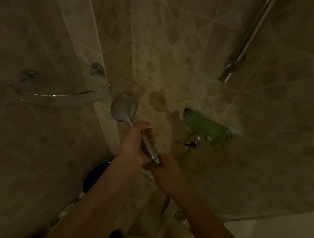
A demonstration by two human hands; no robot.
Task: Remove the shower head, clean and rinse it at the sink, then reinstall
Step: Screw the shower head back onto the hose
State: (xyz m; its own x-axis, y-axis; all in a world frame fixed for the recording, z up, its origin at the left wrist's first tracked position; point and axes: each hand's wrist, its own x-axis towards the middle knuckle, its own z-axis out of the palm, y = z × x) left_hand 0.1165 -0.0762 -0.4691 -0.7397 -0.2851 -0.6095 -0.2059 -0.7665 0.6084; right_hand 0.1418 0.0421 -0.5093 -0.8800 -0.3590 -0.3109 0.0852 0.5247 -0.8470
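Observation:
In a dim tiled shower corner I hold the chrome shower head [124, 108] by its handle, head pointing up and away. My left hand [135, 146] is wrapped around the handle's middle. My right hand [167, 172] closes on the handle's lower end, where the hose joins; the joint itself is hidden by my fingers. A thin hose [184, 156] drops from the wall mixer tap [193, 141] toward my right hand.
A green cloth [207, 129] is draped over the mixer. A chrome riser rail [246, 40] with its holder runs up the right wall. A curved glass corner shelf [55, 97] sticks out at the left. A dark round object [94, 176] sits low beside my left forearm.

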